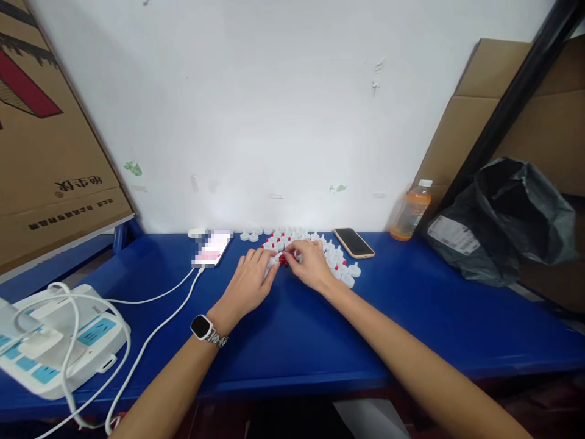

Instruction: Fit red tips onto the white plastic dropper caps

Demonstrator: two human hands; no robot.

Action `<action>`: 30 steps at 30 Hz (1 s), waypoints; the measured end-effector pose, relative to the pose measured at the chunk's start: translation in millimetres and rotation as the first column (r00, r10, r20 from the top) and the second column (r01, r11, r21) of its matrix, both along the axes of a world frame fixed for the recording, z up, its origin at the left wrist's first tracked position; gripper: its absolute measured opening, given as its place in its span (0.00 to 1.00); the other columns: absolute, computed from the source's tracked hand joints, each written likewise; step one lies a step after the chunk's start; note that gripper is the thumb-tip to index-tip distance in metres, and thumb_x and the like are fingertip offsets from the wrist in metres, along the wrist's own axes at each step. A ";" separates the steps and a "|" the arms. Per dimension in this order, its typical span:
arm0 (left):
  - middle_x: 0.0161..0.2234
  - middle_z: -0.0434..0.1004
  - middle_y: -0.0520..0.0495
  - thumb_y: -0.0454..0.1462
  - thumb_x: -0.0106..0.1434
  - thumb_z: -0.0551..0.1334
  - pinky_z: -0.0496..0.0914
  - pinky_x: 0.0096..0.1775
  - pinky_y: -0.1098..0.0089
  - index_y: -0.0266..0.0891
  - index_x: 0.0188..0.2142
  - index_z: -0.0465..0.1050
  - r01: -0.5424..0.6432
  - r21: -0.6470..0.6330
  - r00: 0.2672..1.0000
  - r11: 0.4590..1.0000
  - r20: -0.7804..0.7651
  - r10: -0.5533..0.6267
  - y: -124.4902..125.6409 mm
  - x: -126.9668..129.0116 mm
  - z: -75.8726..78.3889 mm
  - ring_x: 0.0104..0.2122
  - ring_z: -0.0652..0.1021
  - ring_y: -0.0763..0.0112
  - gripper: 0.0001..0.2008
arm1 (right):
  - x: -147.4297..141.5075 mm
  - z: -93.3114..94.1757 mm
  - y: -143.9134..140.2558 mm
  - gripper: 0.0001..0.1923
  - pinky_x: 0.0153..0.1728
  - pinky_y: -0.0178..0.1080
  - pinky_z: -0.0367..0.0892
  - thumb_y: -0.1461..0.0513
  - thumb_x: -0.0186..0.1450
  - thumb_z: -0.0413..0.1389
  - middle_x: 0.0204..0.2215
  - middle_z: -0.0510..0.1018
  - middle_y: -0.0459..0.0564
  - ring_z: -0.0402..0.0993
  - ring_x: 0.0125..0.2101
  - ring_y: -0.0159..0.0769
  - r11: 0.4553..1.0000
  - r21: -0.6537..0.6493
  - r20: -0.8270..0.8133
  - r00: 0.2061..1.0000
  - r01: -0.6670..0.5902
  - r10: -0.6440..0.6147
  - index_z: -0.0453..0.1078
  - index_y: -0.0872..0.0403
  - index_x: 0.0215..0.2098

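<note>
Several white plastic nozzle caps (353, 269), some with small red tips, lie in a cluster at the back of the blue table. My left hand (249, 279) is closed around a white nozzle cap (273, 261) at the cluster's front left edge. Close beside it, my right hand (311, 263) is bent into a pinch. Its fingertips are just over a little heap of small red tips (284, 260); whatever they hold is too small to make out. A watch (202, 327) and a bracelet are on my left wrist.
On the blue table (292, 341), a lit phone (214, 249) on a cable lies left and a dark phone (353, 242) right. A power strip (86, 341) with looping white cables occupies the left. An orange drink bottle (411, 211) and black plastic bag (498, 219) stand right.
</note>
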State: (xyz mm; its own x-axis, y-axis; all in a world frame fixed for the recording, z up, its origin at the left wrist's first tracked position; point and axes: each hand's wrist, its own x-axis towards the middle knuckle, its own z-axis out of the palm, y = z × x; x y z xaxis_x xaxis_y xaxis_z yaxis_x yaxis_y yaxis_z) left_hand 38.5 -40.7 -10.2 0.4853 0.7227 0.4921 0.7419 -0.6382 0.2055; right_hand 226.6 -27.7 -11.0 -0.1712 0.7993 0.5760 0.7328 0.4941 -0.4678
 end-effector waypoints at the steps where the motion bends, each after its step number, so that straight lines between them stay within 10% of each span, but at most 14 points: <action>1: 0.48 0.72 0.42 0.44 0.74 0.46 0.67 0.49 0.55 0.40 0.53 0.64 0.014 -0.009 1.000 1.000 0.022 -0.013 -0.9 1.0 0.0 0.48 0.70 0.58 0.17 | 1.5 1.6 -0.8 0.08 0.43 0.43 0.63 0.60 0.67 0.53 0.31 0.80 0.48 0.73 0.36 0.37 0.999 -0.033 -0.172 0.985 -0.022 0.016 0.73 0.53 0.34; 8: 0.48 0.71 0.42 0.44 0.75 0.45 0.66 0.52 0.56 0.39 0.52 0.64 0.087 -0.046 0.991 0.995 0.103 -0.082 -5.1 5.3 -0.4 0.48 0.70 0.60 0.17 | 1.3 -1.7 -1.6 0.17 0.36 0.39 0.69 0.48 0.60 0.61 0.27 0.79 0.48 0.75 0.30 0.36 0.934 -0.141 -0.731 0.671 -0.328 0.125 0.71 0.53 0.32; 30: 0.45 0.67 0.40 0.42 0.75 0.44 0.70 0.50 0.55 0.38 0.49 0.59 0.106 -0.006 0.981 0.994 0.166 -0.103 -16.3 16.1 -3.3 0.46 0.70 0.59 0.13 | -21.9 -4.3 -14.6 0.19 0.30 0.36 0.65 0.46 0.56 0.65 0.20 0.73 0.43 0.67 0.23 0.31 0.939 -0.122 -0.828 0.554 -0.322 0.083 0.70 0.53 0.25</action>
State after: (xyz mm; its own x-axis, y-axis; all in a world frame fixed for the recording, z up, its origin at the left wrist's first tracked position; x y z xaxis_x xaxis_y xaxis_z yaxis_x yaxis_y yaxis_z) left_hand 54.6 -57.0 -13.5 0.4717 0.6798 0.5615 0.6264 -0.7066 0.3293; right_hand 204.7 -42.4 -15.3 0.0893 0.9290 0.3592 -0.1121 0.3678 -0.9231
